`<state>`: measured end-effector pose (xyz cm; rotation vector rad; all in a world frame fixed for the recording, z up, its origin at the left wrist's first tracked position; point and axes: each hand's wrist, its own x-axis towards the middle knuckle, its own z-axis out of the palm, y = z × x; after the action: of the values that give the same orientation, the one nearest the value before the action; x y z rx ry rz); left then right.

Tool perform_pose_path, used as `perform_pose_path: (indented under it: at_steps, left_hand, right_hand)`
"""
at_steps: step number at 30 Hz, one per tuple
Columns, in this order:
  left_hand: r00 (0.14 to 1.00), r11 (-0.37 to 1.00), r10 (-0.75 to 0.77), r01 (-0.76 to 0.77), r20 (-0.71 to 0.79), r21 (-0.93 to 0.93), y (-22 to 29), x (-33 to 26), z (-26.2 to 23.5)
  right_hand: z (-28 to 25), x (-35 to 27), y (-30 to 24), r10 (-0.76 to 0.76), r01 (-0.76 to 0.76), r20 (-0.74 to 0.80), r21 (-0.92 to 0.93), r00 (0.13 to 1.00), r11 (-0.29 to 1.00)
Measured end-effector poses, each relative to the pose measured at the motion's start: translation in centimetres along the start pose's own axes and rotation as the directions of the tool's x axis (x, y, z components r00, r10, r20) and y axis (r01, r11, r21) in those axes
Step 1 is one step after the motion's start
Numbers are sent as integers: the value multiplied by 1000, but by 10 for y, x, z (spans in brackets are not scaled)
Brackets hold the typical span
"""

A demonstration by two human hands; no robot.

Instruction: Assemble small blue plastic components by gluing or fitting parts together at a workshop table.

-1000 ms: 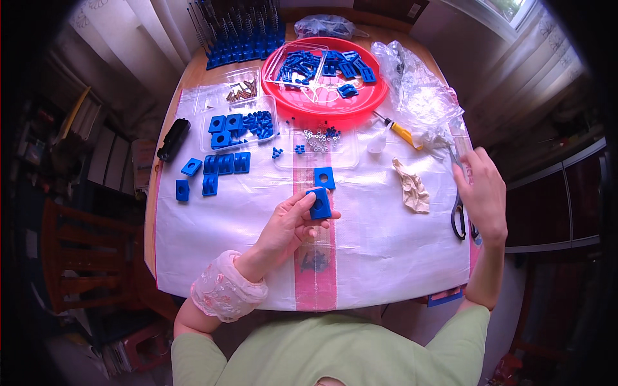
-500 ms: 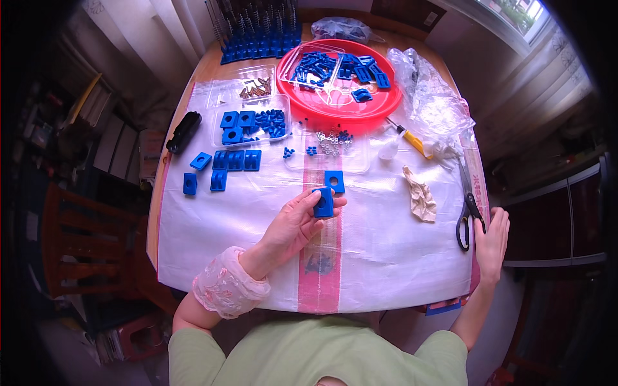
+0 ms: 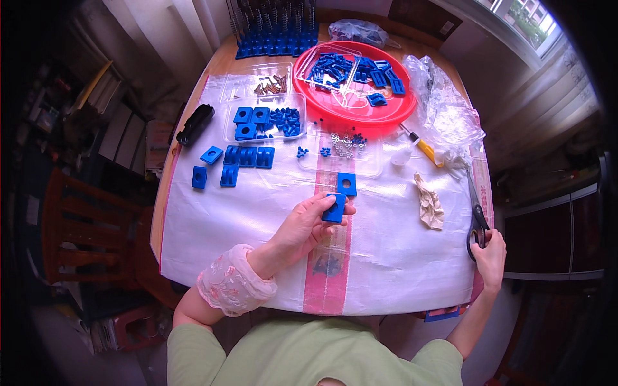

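My left hand [image 3: 308,226] pinches a blue plastic block [image 3: 333,210] with a round recess, held up over the cloth. Just beyond it lies a similar blue block with a hole [image 3: 347,184]. At the right edge of the table, my right hand [image 3: 490,260] has its fingers closed at the black handles of a pair of scissors [image 3: 475,239]. The blades point away from me. Part of the grip is hidden behind the fingers.
Left of centre lie several loose blue blocks [image 3: 239,156] below a clear tray [image 3: 304,128]. A red basin [image 3: 302,96] with blue parts stands behind. Crumpled paper [image 3: 429,207], a yellow-handled tool [image 3: 426,152] and plastic bags [image 3: 444,116] are at right.
My right hand has moved down and its fingers have curled in at the scissors' handles. My left hand keeps its hold on the blue block. The whole view has shifted slightly.
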<state>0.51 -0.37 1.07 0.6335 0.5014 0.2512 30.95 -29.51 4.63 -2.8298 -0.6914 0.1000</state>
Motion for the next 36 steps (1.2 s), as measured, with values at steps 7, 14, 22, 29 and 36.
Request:
perform_pose_path:
  at_steps: [7,14,22,29,36]
  left_hand:
    - [999,1000,15,-16,-33,-11,-2,2,-1]
    - [998,997,54,-55,28,54,-6,3,-8]
    - [997,996,70,-71,34,47,-6,2,-7]
    - [992,991,128,-128,-11,35,-5,2,-6]
    - [973,973,224,-220,-62,74,7,7,-16]
  right_hand:
    - [-19,-6,23,-2,2,2,223,1000,975]
    - [-41,-23,33,-29,29,-2,157,1000,987]
    - [-20,-6,32,-175,229,-250,207,952,951]
    - [-17,-12,-89,-467,540,-271,439,842,718]
    - [37,3,-150,-657,636,-143,467,740,615]
